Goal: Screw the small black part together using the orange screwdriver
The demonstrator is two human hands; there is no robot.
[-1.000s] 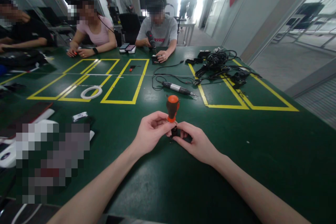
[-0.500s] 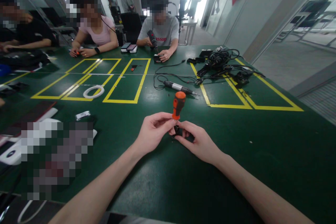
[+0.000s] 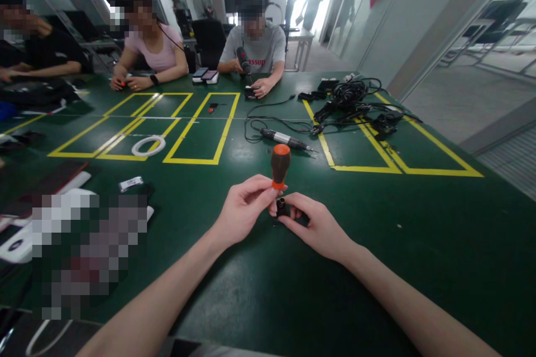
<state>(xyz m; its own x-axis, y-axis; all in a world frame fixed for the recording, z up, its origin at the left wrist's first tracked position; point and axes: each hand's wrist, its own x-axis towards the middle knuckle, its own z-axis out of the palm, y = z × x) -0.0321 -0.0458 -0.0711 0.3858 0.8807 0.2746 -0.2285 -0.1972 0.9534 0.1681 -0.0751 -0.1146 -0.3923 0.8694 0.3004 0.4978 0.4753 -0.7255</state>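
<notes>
My left hand (image 3: 247, 206) pinches an orange and black screwdriver (image 3: 280, 166) low on its handle, which stands nearly upright. Its shaft is hidden by my fingers. Just beneath, my right hand (image 3: 314, 220) is closed on a small black part (image 3: 281, 206) with a round opening at its top. The left fingertips are close beside that part; whether they touch it, I cannot tell.
Beyond my hands lies a corded electric screwdriver (image 3: 287, 139). A cable heap (image 3: 352, 97) is at the back right, a white ring of tape or tubing (image 3: 148, 146) at the left. Across the green table (image 3: 251, 290), a person holds a power drill (image 3: 243, 60).
The screwdriver handle has tilted and shifted slightly left, uncovering more of the black part's round top. My right hand has stayed where it was.
</notes>
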